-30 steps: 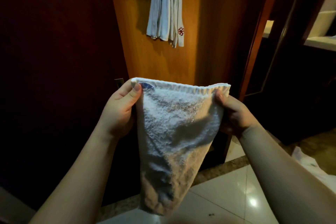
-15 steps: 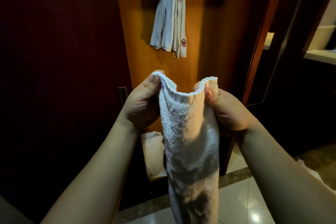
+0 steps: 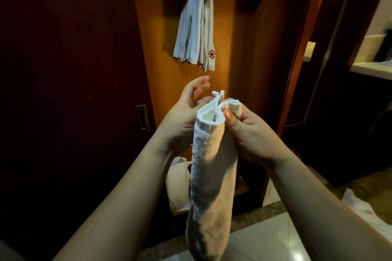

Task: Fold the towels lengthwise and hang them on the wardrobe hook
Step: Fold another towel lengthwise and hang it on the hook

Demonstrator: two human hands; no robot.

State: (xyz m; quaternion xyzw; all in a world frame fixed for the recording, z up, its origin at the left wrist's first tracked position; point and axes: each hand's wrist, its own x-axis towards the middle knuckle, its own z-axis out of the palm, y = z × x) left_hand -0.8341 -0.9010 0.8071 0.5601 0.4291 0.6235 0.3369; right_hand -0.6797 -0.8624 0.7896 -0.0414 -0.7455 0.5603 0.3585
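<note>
Towel, white and folded into a long narrow strip, hung straight down at the centre of the view, below the wardrobe panel of lit orange wood. Its top edges were gathered together. The right hand pinched those top edges, thumb pressed on the near side and fingers curled behind the cloth, forearm reaching up from the lower right. The left hand was just beside the towel's top on the left, palm turned toward it, fingers straight and spread, pointing up toward the panel; whether its palm touched the cloth could not be told. Its forearm reached up from the lower left.

Higher on the same panel, one bundle of hung towels draped from a point near the top, several white folds falling side by side, one bearing a small red emblem; the hook itself was hidden by the cloth. Their exact number could not be counted.

Behind the held towel, at the foot of the panel, one more pale cloth lay crumpled on a low shelf. Another white cloth lay on the floor well to the right. Left of the panel stood a dark door with one recessed metal handle.
</note>
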